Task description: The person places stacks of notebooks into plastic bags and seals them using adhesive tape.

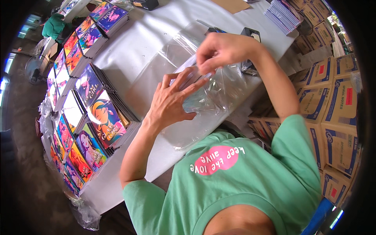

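Observation:
My left hand (171,97) has its fingers spread over a bundle wrapped in clear plastic, the fingertips resting at its top edge. Inside the clear plastic (217,92) there seem to be notebooks, of which a pale, striped edge (190,67) shows between my hands. Just above and to the right, my right hand (222,51) is closed with its fingers curled in. Its fingertips meet close to the plastic, and what they pinch, if anything, is hidden. More loose clear film (156,64) lies flat on the white table to the left of the bundle.
Stacks of colourful spiral notebooks (105,117) line the table's left side. A dark box-like tool (250,35) stands past my right hand, and a notebook stack (282,17) sits at the far right. Cardboard cartons (338,117) are piled to the right. A fan (35,69) stands far left.

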`<state>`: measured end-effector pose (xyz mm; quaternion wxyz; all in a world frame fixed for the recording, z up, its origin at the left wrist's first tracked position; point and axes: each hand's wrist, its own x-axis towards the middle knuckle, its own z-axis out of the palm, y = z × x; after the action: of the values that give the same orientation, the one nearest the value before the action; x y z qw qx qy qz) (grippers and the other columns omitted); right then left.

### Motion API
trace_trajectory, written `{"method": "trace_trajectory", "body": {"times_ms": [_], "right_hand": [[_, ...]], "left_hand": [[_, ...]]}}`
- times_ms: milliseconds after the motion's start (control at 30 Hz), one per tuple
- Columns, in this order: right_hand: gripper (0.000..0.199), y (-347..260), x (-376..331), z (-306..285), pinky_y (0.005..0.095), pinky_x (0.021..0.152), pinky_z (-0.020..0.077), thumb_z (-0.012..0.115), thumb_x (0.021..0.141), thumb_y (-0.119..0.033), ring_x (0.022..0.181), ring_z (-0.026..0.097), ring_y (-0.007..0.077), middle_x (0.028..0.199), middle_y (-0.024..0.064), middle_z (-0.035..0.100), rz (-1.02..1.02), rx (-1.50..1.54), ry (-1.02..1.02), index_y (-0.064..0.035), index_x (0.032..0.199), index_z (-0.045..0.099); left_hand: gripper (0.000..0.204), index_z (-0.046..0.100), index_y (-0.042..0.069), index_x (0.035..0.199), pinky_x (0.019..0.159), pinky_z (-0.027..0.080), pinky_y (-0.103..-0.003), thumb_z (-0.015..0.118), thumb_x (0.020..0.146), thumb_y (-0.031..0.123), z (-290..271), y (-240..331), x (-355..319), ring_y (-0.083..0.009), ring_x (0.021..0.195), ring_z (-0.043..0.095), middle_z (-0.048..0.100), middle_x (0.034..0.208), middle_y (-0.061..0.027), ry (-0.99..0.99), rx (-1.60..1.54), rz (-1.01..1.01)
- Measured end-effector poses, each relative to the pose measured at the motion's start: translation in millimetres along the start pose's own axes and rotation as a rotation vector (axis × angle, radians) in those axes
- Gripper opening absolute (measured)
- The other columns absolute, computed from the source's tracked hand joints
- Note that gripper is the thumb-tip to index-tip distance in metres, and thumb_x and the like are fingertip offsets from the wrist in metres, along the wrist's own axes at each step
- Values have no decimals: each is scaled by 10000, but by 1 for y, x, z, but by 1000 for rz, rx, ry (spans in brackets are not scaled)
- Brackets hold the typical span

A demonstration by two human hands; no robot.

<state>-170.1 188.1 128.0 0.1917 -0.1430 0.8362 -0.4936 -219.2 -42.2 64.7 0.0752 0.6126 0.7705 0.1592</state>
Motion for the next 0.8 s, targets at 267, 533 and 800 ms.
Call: {"method": "trace_trajectory", "body": {"times_ms": [267,533,800], "right_hand": [[423,-2,46,19,357,505,496,770,591,-411,571,643,272,612,129,648,364,-788,-1,-3,640,672],[406,43,-19,-37,359,849,469,844,534,-346,1017,578,236,1079,97,628,223,-507,6,-59,781,696],[306,119,-8,76,361,1014,397,807,635,-49,1310,360,206,1443,116,349,-363,405,581,-66,928,719]], "left_hand": [[952,406,391,1363,1001,384,-415,805,509,252,2,-3,1,-325,1171,388,384,1399,-33,-38,-30,-6],[589,610,288,1164,1068,167,-634,774,610,174,26,12,-3,-233,1130,485,534,1243,29,371,170,-4],[100,716,109,781,1025,311,-480,770,719,166,26,34,27,-196,882,636,680,753,2,853,-250,-313]]}}
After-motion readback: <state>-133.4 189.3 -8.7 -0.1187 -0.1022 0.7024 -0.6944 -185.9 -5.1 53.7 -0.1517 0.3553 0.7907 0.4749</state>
